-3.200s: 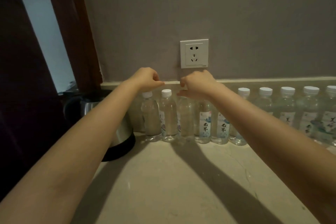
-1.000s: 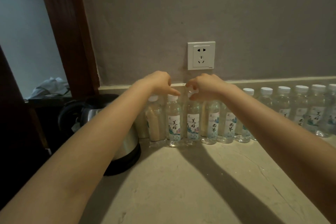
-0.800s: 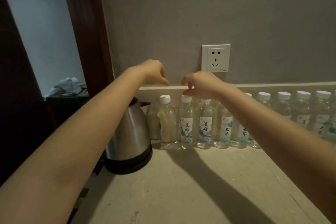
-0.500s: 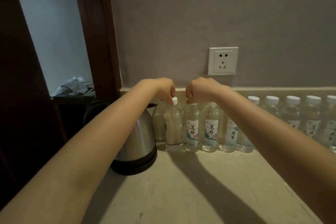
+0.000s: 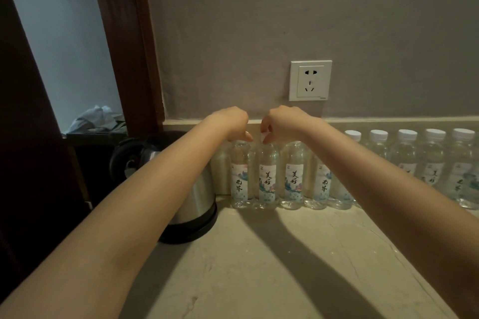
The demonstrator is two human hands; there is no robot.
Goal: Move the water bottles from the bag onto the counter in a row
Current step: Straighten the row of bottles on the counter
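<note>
Several clear water bottles with white caps and pale labels stand upright in a row along the back of the beige stone counter (image 5: pixel 272 267), against the wall. My left hand (image 5: pixel 229 122) pinches the cap of the leftmost labelled bottle (image 5: pixel 239 176). My right hand (image 5: pixel 283 122) pinches the cap of the bottle beside it (image 5: pixel 268 176). Both caps are hidden under my fingers. More bottles (image 5: pixel 404 158) continue to the right edge. No bag is in view.
A steel electric kettle (image 5: pixel 191 199) on a black base stands at the counter's left end, touching the row. A white wall socket (image 5: pixel 310 80) sits above the bottles. A dark wooden door frame (image 5: pixel 124 41) rises at the left, with a crumpled pale bag (image 5: pixel 93 118) beyond.
Both hands lifted off the caps, then came down on the two leftmost labelled bottles. The left one's label has turned to face front.
</note>
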